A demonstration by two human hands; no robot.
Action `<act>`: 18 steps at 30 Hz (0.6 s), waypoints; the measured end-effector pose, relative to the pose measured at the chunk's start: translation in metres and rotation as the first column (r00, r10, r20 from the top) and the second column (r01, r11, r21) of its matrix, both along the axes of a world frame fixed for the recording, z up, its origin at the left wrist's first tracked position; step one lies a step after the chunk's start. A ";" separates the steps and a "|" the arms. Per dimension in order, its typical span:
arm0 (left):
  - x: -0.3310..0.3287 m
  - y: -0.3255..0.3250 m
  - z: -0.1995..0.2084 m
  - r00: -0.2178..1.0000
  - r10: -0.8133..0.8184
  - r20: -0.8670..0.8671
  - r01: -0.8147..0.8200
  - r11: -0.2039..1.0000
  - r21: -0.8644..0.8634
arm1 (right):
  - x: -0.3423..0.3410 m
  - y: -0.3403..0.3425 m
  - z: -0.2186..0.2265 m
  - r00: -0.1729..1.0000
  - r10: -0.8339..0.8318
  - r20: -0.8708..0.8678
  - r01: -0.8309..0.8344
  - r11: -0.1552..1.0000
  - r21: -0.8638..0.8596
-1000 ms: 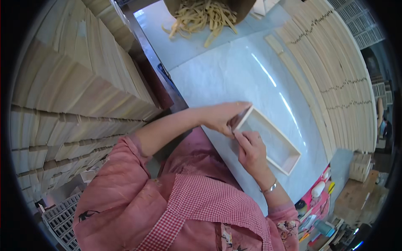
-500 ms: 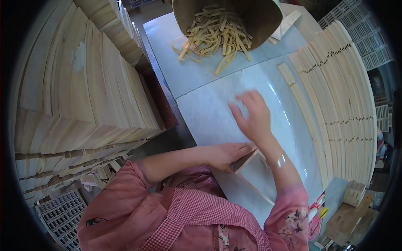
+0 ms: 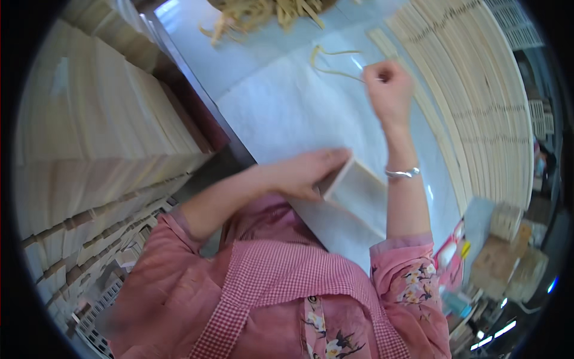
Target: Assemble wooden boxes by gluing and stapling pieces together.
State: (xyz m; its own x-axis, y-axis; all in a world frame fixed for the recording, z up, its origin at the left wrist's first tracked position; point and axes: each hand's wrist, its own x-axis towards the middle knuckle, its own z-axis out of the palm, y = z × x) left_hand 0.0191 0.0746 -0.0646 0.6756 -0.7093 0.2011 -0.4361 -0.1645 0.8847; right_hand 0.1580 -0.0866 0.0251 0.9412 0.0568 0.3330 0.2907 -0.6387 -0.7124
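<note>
My left hand (image 3: 311, 173) grips one corner of a thin wooden frame (image 3: 356, 218) that rests on the pale table (image 3: 263, 113) in front of my apron. Raised over the table's right side, my right hand (image 3: 390, 93) is closed in a fist. From it trails a yellowish elastic band (image 3: 312, 60), its loop stretching out to the left. A pile of similar bands (image 3: 293, 12) lies at the far edge of view, partly cut off. Part of the wooden frame is covered by my left hand.
Tall stacks of wooden boards (image 3: 89, 125) stand on the left. Along the table's right side runs a long curved row of slats (image 3: 478, 113), with a loose strip (image 3: 418, 84) beside it. Cardboard boxes (image 3: 496, 254) sit at lower right.
My right hand was open and blurred above the table; now it is closed on a band and further up in view. My left hand keeps its grip on the frame. The view has shifted.
</note>
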 end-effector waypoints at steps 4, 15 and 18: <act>0.002 -0.002 0.002 0.996 -0.030 0.078 0.027 0.999 0.038 | -0.059 -0.081 0.020 0.979 -0.174 -0.108 0.197 0.941 0.275; -0.018 -0.004 0.014 0.999 0.038 -0.002 -0.037 0.993 0.109 | -0.144 -0.044 -0.007 0.967 0.102 -0.234 -0.113 0.993 -0.035; -0.022 -0.004 0.017 0.998 0.054 -0.010 -0.052 0.983 0.175 | -0.154 -0.044 0.000 0.923 0.220 -0.315 -0.240 0.970 -0.026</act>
State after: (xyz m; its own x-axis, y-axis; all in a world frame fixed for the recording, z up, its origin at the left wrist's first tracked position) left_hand -0.0029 0.0704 -0.0473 0.7152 -0.6957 0.0672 -0.4096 -0.3392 0.8469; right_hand 0.0043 -0.1302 0.0256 0.9552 0.2954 0.0185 0.2083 -0.6265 -0.7511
